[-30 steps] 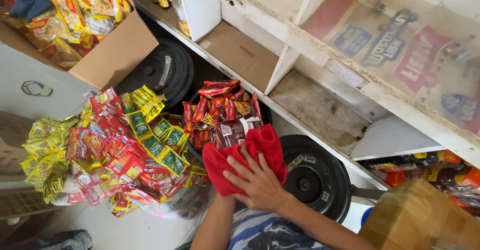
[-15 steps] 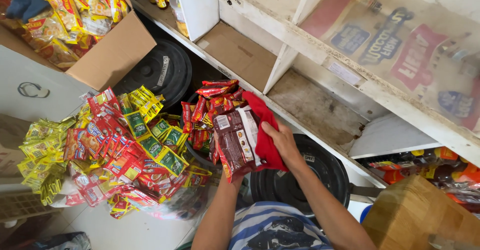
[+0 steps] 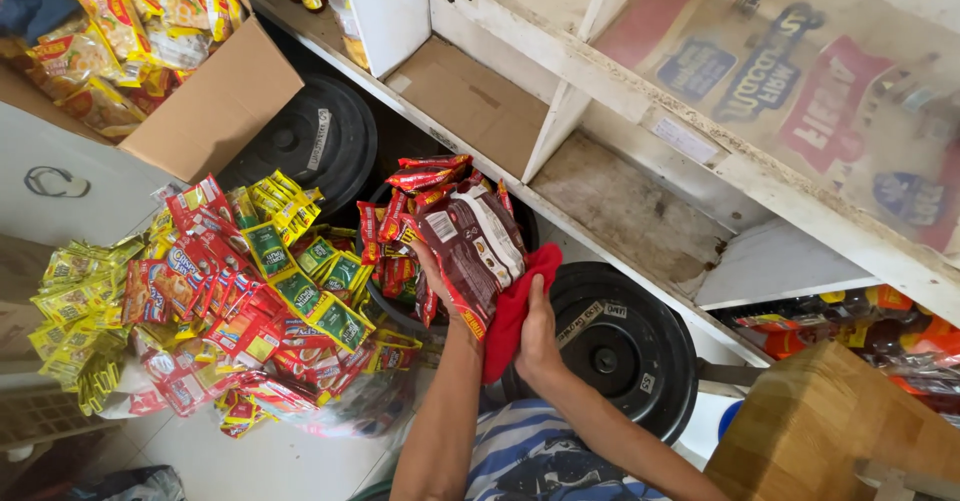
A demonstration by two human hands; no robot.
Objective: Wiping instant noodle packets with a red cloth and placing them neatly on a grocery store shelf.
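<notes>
My left hand (image 3: 432,266) holds up a strip of dark brown snack packets (image 3: 470,246) over an open black bucket (image 3: 392,306) filled with more red and brown packets. My right hand (image 3: 538,333) presses a red cloth (image 3: 512,306) against the right side of those packets. Both forearms reach up from the bottom of the view. The left hand's fingers are mostly hidden behind the packets.
A heap of red, green and yellow packet strips (image 3: 220,296) lies at left. A cardboard box (image 3: 215,101) of yellow packets sits upper left. Black lidded buckets (image 3: 620,346) (image 3: 310,146) stand under white shelves (image 3: 560,111). A wooden block (image 3: 830,431) is lower right.
The red cloth lay flat on the packets under my right hand. My left hand has since lifted the brown packet strip upright, and the right hand with the cloth has slid to its right side.
</notes>
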